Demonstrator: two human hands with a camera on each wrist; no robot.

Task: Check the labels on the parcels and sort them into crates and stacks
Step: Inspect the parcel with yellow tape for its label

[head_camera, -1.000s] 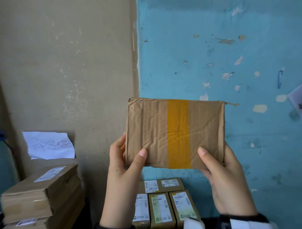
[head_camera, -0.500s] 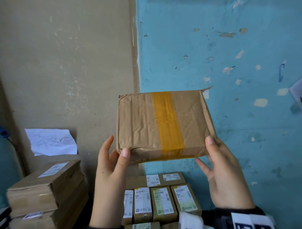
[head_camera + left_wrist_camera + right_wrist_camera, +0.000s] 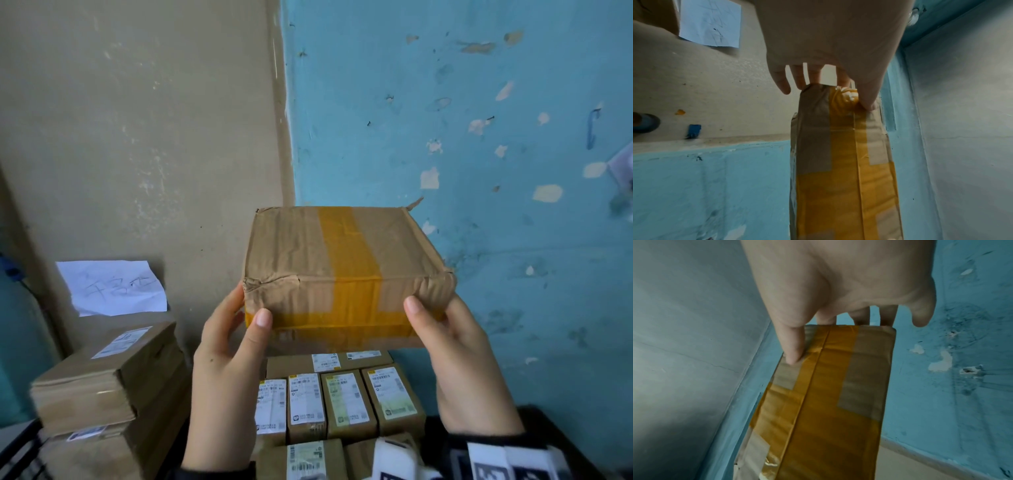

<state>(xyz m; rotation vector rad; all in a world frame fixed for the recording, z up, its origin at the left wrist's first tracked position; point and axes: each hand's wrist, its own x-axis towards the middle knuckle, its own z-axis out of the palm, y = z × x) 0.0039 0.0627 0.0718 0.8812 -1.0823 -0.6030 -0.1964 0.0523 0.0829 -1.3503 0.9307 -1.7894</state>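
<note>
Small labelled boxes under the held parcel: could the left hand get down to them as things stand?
Probably not yet. The left hand grips one end of the taped parcel, the right hand the other, and the parcel hangs right above the small labelled boxes. Freed, it looks near enough.

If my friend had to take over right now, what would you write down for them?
Left hand and right hand both grip the crumpled brown cardboard parcel with yellow tape, held up in front of the wall.
No label shows on its visible sides.
Done: small labelled brown boxes are packed in rows below; flat brown parcels are stacked at left.
Left: find this parcel's label, then place it.
</note>
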